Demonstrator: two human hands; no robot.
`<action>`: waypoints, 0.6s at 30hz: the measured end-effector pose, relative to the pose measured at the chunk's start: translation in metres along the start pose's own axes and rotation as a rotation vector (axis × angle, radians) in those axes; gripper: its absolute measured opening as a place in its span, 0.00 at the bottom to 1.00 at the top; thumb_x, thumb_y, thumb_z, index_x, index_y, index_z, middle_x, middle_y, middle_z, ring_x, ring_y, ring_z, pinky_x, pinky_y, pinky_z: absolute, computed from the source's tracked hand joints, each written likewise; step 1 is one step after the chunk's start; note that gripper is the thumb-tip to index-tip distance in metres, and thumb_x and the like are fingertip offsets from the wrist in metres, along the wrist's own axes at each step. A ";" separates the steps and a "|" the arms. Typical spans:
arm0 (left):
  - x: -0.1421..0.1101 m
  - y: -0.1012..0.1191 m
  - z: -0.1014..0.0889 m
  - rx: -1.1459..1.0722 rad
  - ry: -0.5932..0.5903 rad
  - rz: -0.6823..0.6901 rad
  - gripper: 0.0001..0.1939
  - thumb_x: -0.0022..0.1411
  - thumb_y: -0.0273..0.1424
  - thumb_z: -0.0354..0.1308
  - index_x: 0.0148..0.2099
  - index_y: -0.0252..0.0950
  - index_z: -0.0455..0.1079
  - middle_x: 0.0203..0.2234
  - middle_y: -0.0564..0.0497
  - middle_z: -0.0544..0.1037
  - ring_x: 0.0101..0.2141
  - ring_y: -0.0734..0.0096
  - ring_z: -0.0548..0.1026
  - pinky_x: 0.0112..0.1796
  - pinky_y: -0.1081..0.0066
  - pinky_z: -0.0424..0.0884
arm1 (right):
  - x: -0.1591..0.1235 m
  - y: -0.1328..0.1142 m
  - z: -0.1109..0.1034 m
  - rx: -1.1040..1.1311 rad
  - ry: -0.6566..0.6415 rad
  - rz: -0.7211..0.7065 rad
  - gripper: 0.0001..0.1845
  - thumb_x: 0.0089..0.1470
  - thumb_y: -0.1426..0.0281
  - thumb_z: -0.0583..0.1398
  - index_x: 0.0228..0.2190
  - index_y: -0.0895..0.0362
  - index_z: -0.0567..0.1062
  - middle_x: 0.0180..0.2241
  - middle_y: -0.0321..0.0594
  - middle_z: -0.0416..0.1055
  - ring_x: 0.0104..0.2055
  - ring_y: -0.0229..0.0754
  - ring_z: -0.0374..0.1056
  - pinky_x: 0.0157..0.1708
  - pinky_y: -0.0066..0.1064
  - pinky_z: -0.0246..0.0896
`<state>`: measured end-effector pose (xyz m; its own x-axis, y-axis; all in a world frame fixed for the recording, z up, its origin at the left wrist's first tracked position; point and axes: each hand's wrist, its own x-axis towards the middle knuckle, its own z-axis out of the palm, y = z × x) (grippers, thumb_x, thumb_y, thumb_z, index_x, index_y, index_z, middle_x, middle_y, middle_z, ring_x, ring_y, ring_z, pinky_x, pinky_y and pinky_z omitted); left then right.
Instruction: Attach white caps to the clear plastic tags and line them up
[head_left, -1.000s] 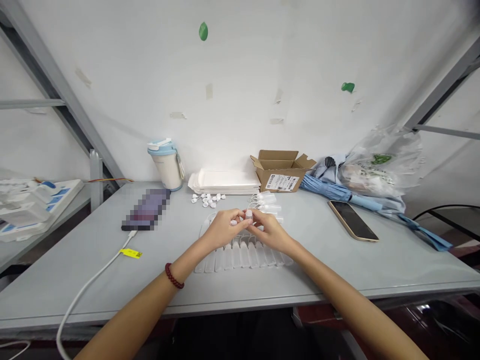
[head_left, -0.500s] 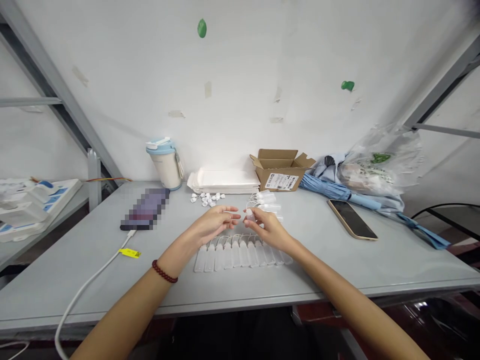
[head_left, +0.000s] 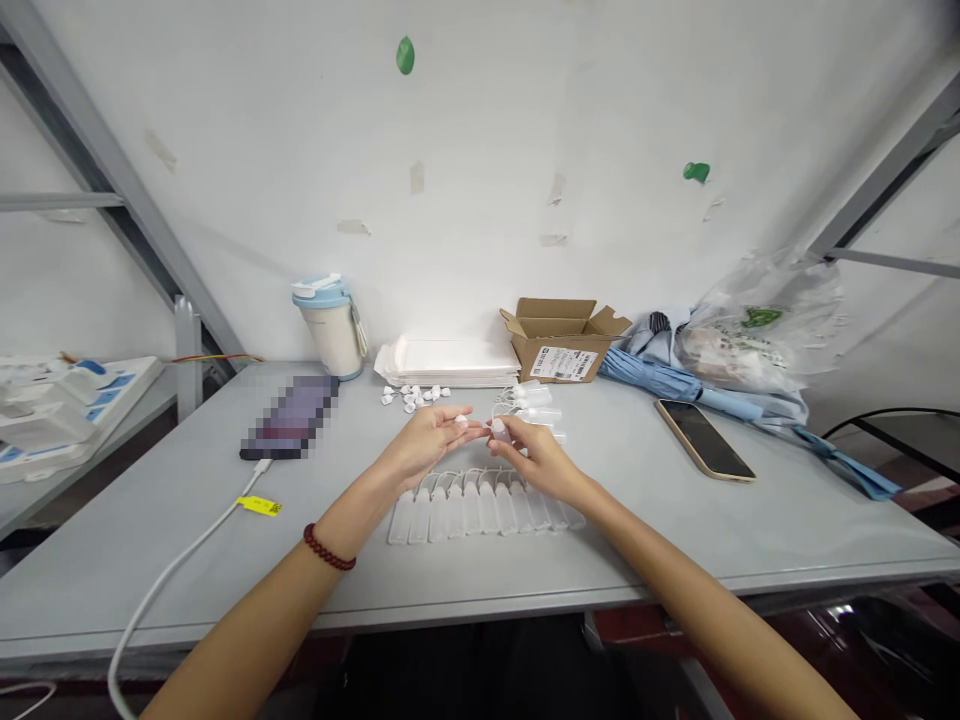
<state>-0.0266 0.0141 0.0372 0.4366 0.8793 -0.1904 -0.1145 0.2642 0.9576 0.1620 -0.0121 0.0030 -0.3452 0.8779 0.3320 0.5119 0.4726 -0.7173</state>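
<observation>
Both hands meet above a row of about nine small clear bottles (head_left: pixel 480 507) lying side by side on the table (head_left: pixel 750 520), just under the wrists. The right hand (head_left: pixel 536 455) pinches one small bottle (head_left: pixel 498 429) between thumb and fingertips. The left hand (head_left: pixel 427 445) is half open, palm turned up, with a small white cap (head_left: pixel 460 421) at its fingertips, almost touching that bottle. Just beyond the fingers lie three or four more loose bottles (head_left: pixel 534 403) and a scatter of roughly a dozen white caps (head_left: pixel 412 397).
</observation>
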 end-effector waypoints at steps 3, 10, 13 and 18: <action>0.001 -0.001 0.001 0.005 0.003 0.019 0.28 0.60 0.22 0.54 0.61 0.22 0.53 0.40 0.41 0.79 0.47 0.64 0.74 0.55 0.66 0.62 | 0.000 -0.001 -0.001 -0.008 -0.005 -0.001 0.11 0.59 0.64 0.52 0.38 0.58 0.67 0.29 0.38 0.67 0.29 0.38 0.65 0.29 0.30 0.61; -0.001 -0.002 0.002 0.101 -0.021 0.093 0.26 0.61 0.29 0.54 0.60 0.32 0.54 0.47 0.39 0.74 0.39 0.66 0.77 0.51 0.59 0.66 | 0.001 -0.004 -0.001 -0.006 -0.011 0.011 0.13 0.58 0.64 0.52 0.40 0.59 0.68 0.28 0.38 0.66 0.29 0.39 0.65 0.30 0.30 0.61; -0.001 -0.002 0.003 0.153 0.020 0.115 0.15 0.62 0.29 0.53 0.51 0.33 0.58 0.49 0.38 0.73 0.36 0.70 0.77 0.48 0.59 0.68 | 0.001 -0.004 -0.001 -0.003 -0.014 0.007 0.14 0.58 0.64 0.52 0.42 0.59 0.68 0.29 0.38 0.67 0.29 0.39 0.65 0.30 0.31 0.61; -0.001 0.002 0.004 0.154 0.050 0.127 0.08 0.59 0.29 0.58 0.38 0.33 0.63 0.44 0.40 0.76 0.35 0.70 0.78 0.48 0.62 0.68 | 0.001 -0.001 -0.001 -0.008 -0.021 0.001 0.13 0.59 0.63 0.52 0.41 0.57 0.68 0.27 0.36 0.65 0.28 0.38 0.64 0.28 0.29 0.61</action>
<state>-0.0234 0.0115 0.0400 0.3819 0.9213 -0.0727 -0.0266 0.0896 0.9956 0.1617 -0.0113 0.0044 -0.3606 0.8768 0.3181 0.5187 0.4720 -0.7129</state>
